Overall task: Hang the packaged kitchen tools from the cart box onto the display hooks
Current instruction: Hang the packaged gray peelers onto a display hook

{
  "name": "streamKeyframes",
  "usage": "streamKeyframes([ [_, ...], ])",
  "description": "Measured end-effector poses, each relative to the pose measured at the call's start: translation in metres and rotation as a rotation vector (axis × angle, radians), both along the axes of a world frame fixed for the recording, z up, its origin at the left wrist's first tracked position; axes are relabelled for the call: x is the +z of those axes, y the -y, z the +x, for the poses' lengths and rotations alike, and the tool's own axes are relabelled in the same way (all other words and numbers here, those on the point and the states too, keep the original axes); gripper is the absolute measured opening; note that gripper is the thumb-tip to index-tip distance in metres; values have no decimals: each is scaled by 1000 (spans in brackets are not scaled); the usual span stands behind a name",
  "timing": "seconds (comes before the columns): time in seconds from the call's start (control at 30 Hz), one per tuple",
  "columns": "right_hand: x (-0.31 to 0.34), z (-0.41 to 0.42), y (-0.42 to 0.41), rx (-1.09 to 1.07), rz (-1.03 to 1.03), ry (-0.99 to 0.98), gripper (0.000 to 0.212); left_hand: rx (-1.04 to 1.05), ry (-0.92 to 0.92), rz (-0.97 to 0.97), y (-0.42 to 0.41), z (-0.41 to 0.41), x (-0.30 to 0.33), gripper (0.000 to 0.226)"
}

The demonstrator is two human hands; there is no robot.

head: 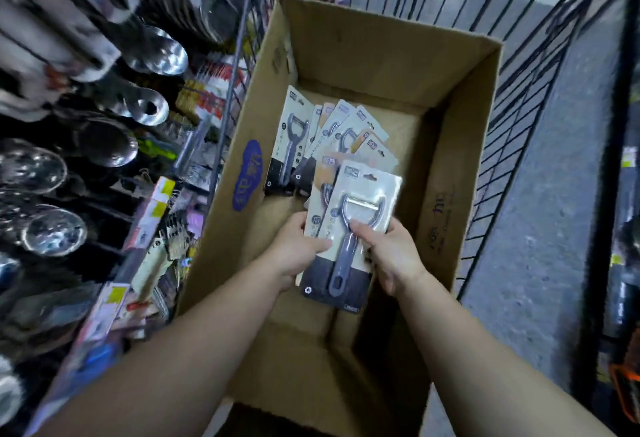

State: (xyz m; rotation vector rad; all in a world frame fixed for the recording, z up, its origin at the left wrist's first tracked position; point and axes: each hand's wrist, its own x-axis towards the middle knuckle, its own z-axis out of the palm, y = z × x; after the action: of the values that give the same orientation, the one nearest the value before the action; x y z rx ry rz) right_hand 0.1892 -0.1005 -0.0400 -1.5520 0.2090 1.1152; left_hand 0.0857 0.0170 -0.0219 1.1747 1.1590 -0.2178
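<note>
Here, both hands' fingers, left hand (298, 246) and right hand (391, 253), grip two carded grey peelers (349, 228); roughly six more lie at twelve o'clock in the box (460, 145).

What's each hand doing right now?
Left hand: grips the left edge of the packaged peelers.
Right hand: grips the same packs, thumb on the top one.

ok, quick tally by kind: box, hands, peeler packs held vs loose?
Brown cardboard box: 1
Hands: 2, left hand and right hand
Held white-card grey peeler packs: 2, gripped by both hands
Loose peeler packs fanned on the box floor: at least 5; overlap hides the exact count
Total: at least 10
</note>
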Motion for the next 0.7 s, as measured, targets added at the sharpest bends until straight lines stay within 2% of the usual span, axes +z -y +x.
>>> streamKeyframes([
  [0.1, 31, -8, 25, 125, 19, 25, 29, 83, 49, -15, 28, -11, 27, 22],
  [0.2, 62, -12, 52, 225, 32, 67, 18, 195, 100, -36, 56, -26, 54, 11],
  [0.23, 71, -13, 60, 244, 29, 86, 18, 238, 113, -37, 65, -33, 62, 16],
  [0.37, 104, -24, 82, 295, 26, 156, 20, 342, 171, 40, 92, -68, 89, 64],
  [0.43, 122, -34, 84, 349, 46, 200, 17, 385, 199, 79, 99, -88, 94, 71],
  [0.57, 156, -61, 73, 473, 107, 277, 27, 475, 200, 208, 109, -130, 130, 51],
  [0.63, 172, -77, 60, 551, 145, 316, 28, 548, 207, 281, 110, -154, 146, 32],
  [0.7, 187, -97, 45, 612, 193, 363, 27, 603, 195, 350, 108, -180, 159, 29],
])
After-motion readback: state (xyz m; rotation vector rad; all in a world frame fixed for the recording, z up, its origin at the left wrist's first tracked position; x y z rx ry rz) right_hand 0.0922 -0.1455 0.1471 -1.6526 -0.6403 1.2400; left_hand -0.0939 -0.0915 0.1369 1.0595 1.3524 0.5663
